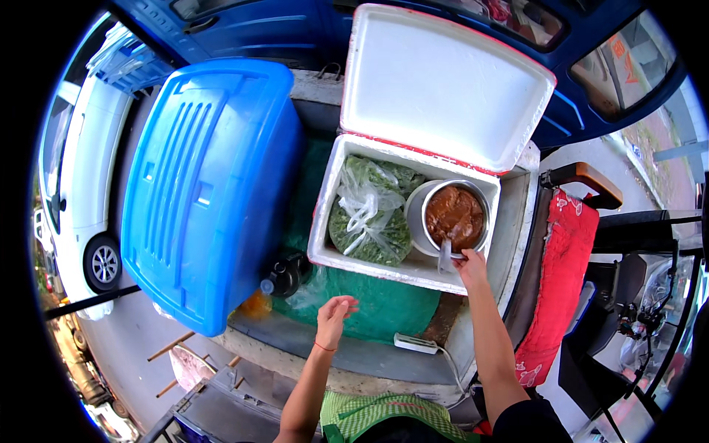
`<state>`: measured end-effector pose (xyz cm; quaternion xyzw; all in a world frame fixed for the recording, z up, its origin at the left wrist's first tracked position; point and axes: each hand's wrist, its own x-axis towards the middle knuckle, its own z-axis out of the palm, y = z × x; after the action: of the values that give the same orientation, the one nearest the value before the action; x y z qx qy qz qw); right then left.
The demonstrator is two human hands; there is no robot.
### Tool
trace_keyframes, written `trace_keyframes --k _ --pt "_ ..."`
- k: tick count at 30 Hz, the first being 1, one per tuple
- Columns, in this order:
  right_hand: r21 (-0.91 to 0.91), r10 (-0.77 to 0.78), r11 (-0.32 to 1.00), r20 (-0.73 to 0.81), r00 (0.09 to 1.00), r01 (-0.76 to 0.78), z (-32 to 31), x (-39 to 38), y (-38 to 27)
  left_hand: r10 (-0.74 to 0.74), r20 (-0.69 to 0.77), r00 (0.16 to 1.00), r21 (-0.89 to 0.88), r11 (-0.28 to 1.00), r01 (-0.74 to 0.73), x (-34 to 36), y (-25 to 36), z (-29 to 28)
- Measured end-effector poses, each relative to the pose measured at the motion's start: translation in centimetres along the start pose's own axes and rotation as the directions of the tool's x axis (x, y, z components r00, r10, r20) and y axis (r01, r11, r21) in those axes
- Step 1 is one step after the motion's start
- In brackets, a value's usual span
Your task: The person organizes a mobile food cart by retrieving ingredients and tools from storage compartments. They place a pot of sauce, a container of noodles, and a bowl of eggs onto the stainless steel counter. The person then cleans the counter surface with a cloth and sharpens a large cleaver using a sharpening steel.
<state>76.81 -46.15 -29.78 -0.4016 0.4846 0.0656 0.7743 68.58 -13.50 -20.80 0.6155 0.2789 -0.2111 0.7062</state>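
My right hand [471,267] pinches the near rim of a round metal pot [487,221] filled with reddish-brown sauce [454,214]. A clear plastic handle [445,256] sticks out of the sauce over the rim, just left of my fingers. The pot sits in the right part of a white foam box [391,275], overlapping a pale round container [417,215]. Left of it in the box lies a knotted clear plastic bag [369,229] of chopped greens. My left hand [336,317] hovers in front of the box with nothing in it, fingers loosely bent and apart.
The box's white lid [443,81] stands open behind it. A big blue plastic bin [199,184] is at the left, a dark jug [288,275] beside it. A white power strip [416,343] lies near the front edge. A red padded seat [557,280] is at the right.
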Motion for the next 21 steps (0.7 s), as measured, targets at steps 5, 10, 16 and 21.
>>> trace_keyframes --k 5,10,16,21 --pt "-0.044 -0.137 0.989 0.049 0.989 0.139 -5.8 -11.5 -1.5 -0.006 0.001 1.000 0.013 1.000 0.006 -2.2 -0.8 -2.7" --pt "-0.102 -0.223 0.971 -0.052 0.973 0.217 -11.8 -27.5 -1.5 0.025 0.106 0.994 0.070 0.997 -0.033 -2.9 -0.2 -3.5" --pt "-0.022 -0.236 0.970 -0.318 0.918 0.242 -20.3 -41.6 5.3 0.025 0.250 0.968 0.203 0.976 -0.077 -7.0 -1.3 -2.9" --pt "0.090 -0.126 0.981 -0.371 0.920 0.171 -26.2 -47.9 11.5 -0.061 0.304 0.951 0.357 0.932 -0.055 -12.6 -5.0 -2.9"
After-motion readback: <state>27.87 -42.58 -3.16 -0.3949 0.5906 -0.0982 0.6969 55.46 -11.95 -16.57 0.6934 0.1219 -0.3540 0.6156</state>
